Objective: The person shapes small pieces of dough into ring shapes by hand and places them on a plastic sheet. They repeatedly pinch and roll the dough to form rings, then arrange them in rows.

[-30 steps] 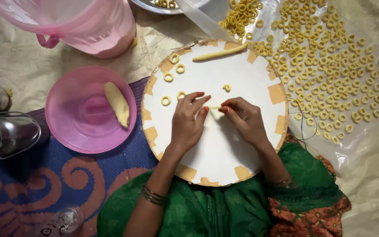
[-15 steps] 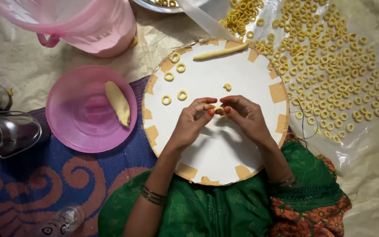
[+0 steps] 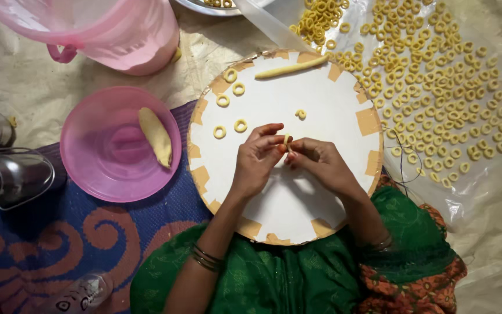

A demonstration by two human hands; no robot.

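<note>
A: Where is the dough piece (image 3: 286, 140)?

B: I see it pinched between the fingertips of both hands, just above the middle of the round white board (image 3: 320, 93). Left hand (image 3: 258, 157) and right hand (image 3: 316, 163) are both closed narrowly on it, fingertips touching.

A: Change from earlier?

B: One second ago I logged the hands slightly apart with a thin strip on the board; now they meet and the piece is lifted upright.

A: Surroundings?

B: Five finished rings (image 3: 240, 125) lie on the board's left part, unchanged in the last half second. A dough roll (image 3: 290, 67) rests at the top edge. A pink bowl (image 3: 96, 168) with a dough lump (image 3: 155, 136) sits to the left. Many rings (image 3: 437, 87) dry on a plastic sheet (image 3: 495, 174) to the right.
</note>
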